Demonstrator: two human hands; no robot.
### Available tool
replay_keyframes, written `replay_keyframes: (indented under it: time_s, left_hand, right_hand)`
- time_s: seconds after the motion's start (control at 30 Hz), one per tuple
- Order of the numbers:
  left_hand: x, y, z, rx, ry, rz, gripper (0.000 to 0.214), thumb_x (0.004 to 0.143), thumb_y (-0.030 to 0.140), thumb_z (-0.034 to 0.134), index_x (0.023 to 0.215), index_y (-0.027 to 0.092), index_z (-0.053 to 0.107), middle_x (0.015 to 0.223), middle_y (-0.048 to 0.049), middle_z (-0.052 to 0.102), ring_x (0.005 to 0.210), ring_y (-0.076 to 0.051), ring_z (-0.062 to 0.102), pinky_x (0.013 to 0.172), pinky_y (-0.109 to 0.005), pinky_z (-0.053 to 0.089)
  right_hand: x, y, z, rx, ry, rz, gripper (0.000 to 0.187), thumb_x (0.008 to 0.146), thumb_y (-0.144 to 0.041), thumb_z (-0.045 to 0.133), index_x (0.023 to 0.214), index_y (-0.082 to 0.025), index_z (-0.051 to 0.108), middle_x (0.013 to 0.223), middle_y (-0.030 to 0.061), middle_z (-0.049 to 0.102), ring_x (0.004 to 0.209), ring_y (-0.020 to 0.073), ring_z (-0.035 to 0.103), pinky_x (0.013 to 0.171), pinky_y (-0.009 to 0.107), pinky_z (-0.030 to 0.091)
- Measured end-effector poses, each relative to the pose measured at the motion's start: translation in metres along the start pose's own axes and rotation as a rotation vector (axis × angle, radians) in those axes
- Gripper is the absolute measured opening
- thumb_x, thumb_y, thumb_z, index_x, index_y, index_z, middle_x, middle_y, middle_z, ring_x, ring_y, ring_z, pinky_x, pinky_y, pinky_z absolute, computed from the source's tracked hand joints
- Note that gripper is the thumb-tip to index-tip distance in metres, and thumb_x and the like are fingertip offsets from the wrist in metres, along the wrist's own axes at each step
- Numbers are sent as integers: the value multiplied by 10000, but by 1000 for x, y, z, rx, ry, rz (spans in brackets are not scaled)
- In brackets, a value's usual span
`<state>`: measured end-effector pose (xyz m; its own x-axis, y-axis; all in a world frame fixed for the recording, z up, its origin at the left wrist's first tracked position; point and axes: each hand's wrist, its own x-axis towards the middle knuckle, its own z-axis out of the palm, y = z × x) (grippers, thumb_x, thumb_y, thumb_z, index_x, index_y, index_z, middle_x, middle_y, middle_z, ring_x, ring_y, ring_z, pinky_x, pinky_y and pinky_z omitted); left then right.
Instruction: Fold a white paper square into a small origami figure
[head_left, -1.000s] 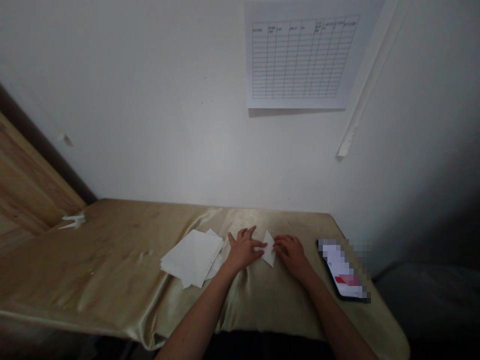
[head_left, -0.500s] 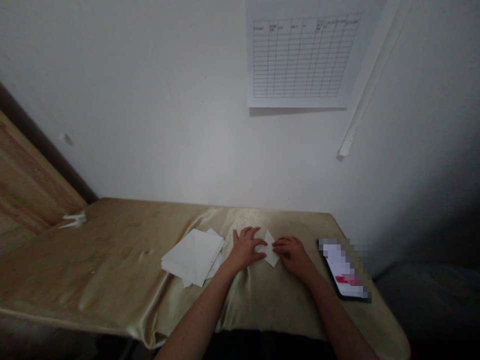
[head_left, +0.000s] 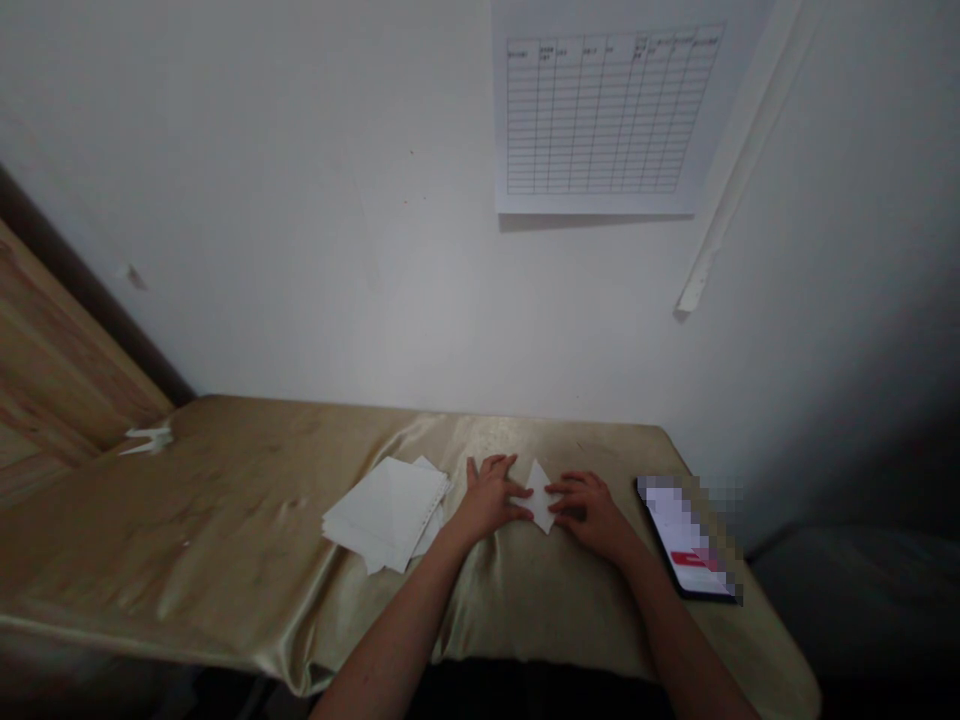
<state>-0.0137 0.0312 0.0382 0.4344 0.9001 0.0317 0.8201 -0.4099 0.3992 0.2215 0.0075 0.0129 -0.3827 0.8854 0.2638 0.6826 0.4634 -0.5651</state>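
Note:
A small kite-shaped piece of folded white paper [head_left: 540,500] lies on the cloth-covered table, one point toward the wall. My left hand [head_left: 493,497] is at its left side, fingers spread, with index finger and thumb tips touching that edge. On the opposite side, my right hand [head_left: 592,510] rests with its fingers apart and their tips at the right edge. Neither hand visibly pinches the paper. Left of my left hand lies a loose stack of white paper sheets [head_left: 390,510], some turned at angles.
A phone [head_left: 686,540] with a lit screen, partly pixelated, lies right of my right hand. The gold satin tablecloth [head_left: 225,530] has folds near the front. White scraps [head_left: 150,440] sit at the far left. A printed table sheet [head_left: 600,120] hangs on the wall.
My right hand's fingers have spread apart, and its thumb now shows beside the paper's lower right edge. More of the folded paper is uncovered. My left hand has barely shifted.

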Motion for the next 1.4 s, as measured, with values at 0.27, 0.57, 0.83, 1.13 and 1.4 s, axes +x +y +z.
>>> replay_keyframes:
  time_s: [0.27,0.57,0.83,1.13,1.4]
  left_hand:
    - [1,-3,3,1,5,-2,403,714,565,779,1085,412,738,1553,-55,403,1442,-369,272,1107,-745,8]
    - [-1,1,-2,3,-12,-11,357,764,543,745,1096,412,733,1560,-55,394,1445,-363,268,1105,-740,18]
    - [-1,-2,2,-19,9,-13,327,783,561,716,1079,425,738,1556,-35,404,1440,-363,280,1103,-745,5]
    - [-2,0,-1,-35,10,-28,397,734,634,720,1063,413,748,1552,-34,409,1439,-376,276,1108,-743,2]
    - [-3,4,1,-37,68,6,493,656,703,738,1015,367,767,1541,-42,422,1423,-386,290,1111,-745,-7]
  right_hand:
    - [-2,-8,-4,-7,-5,15,63,754,-294,741,805,-321,766,1226,-10,691,1305,281,449,1114,536,275]
    - [-3,-8,-1,4,-24,15,65,748,-294,750,793,-336,772,1263,-11,659,1337,281,395,1123,512,292]
    - [-2,-7,3,11,-13,27,54,768,-292,718,779,-317,764,1252,1,654,1337,289,376,1126,512,290]
    - [-2,-7,5,22,-29,3,93,844,-300,643,834,-297,736,1246,16,642,1312,267,387,1116,501,300]
    - [2,-1,15,85,98,-19,138,916,-309,537,933,-248,659,1122,49,678,1242,239,464,1078,452,358]
